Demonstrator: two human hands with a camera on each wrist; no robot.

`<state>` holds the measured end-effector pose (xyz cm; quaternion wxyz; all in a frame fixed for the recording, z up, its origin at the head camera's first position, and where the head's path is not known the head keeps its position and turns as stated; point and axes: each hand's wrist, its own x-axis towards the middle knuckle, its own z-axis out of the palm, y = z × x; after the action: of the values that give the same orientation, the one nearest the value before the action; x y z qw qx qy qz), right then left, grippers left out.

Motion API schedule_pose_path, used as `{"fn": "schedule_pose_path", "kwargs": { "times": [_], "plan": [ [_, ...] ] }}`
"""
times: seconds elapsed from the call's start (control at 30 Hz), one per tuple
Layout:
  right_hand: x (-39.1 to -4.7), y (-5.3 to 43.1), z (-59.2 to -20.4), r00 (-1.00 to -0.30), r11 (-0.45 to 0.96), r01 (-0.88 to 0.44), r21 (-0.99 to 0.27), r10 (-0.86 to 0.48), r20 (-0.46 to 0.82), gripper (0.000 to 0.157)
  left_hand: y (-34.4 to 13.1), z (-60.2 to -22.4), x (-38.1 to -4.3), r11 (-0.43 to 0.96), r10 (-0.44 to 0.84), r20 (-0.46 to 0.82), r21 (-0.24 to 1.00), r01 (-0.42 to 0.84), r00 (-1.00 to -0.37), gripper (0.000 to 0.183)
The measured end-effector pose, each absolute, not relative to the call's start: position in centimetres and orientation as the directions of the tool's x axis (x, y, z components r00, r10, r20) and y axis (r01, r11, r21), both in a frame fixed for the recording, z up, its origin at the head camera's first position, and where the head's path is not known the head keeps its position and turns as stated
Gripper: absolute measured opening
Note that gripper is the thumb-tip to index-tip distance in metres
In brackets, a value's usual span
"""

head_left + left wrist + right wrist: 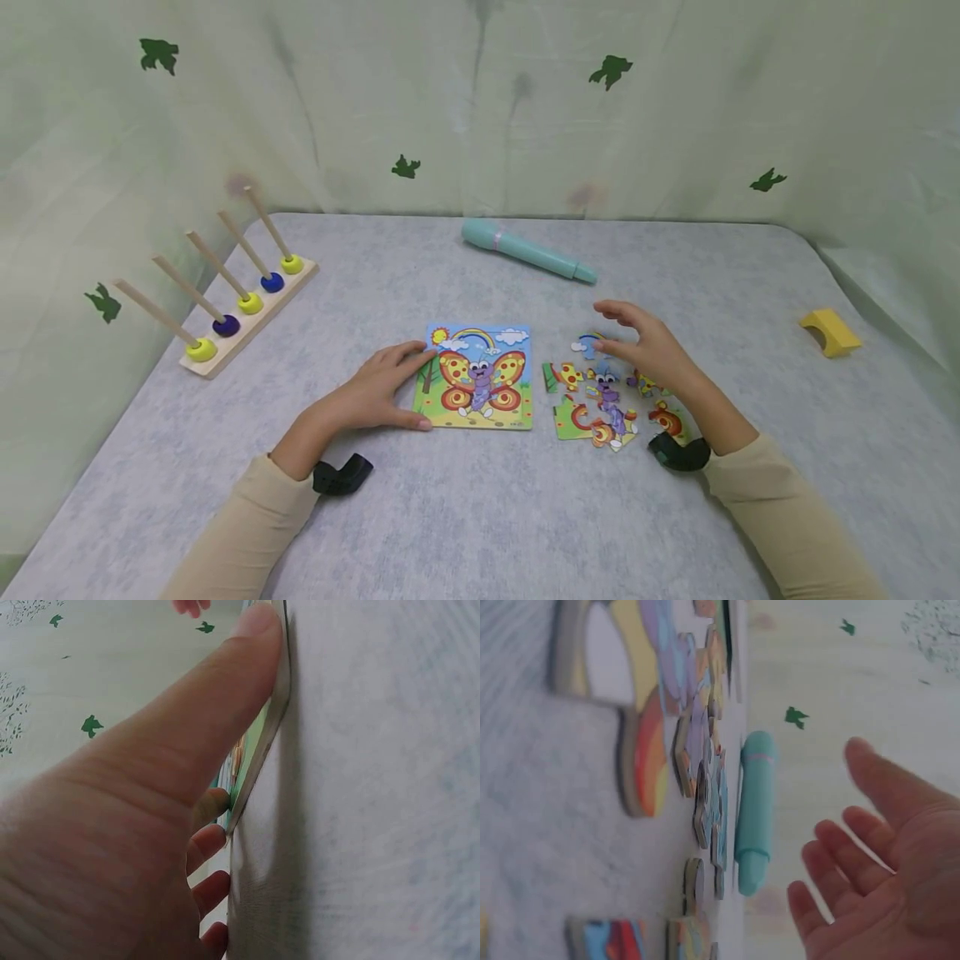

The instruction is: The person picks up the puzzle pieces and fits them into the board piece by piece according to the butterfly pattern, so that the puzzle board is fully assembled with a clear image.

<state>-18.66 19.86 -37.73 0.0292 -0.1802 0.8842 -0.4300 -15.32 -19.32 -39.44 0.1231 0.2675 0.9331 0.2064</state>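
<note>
A square butterfly picture puzzle board (483, 379) lies on the table in the head view. My left hand (378, 387) rests at its left side, thumb (251, 656) on the near corner and index fingertip at the edge, the fingers fairly straight. To the right of the board, loose jigsaw pieces (573, 417) with parts of a butterfly picture lie in a loose cluster. Above them hovers my right hand (648, 346), fingers apart and holding nothing. Close by its thumb is a rainbow piece (585, 346), partly hidden. More pieces (645, 772) show beside that hand in the right wrist view.
A teal pen-shaped object (528, 250) lies behind the pieces. At the left stands a wooden peg rack (255, 321) with yellow and blue rings on its upright pegs. A yellow arch block (830, 333) sits far right. A pale curtain (480, 108) hangs behind the table.
</note>
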Motion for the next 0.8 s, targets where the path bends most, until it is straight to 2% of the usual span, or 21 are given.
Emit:
{"fn": "schedule_pose_path", "kwargs": {
  "times": [0.3,0.8],
  "plan": [
    [-18.9,20.8,-39.6,-0.943,0.607,-0.211,-0.766,-0.332,-0.003,0.057,-19.3,-39.5,-15.3,0.778,0.540,-0.131,0.456,0.433,-0.832,0.103],
    [-19.0,21.5,-40.0,-0.920,0.676,-0.245,-0.695,-0.389,-0.054,0.044,-19.4,-39.6,-15.3,0.772,0.544,-0.110,0.454,0.445,-0.832,0.103]
  ]
}}
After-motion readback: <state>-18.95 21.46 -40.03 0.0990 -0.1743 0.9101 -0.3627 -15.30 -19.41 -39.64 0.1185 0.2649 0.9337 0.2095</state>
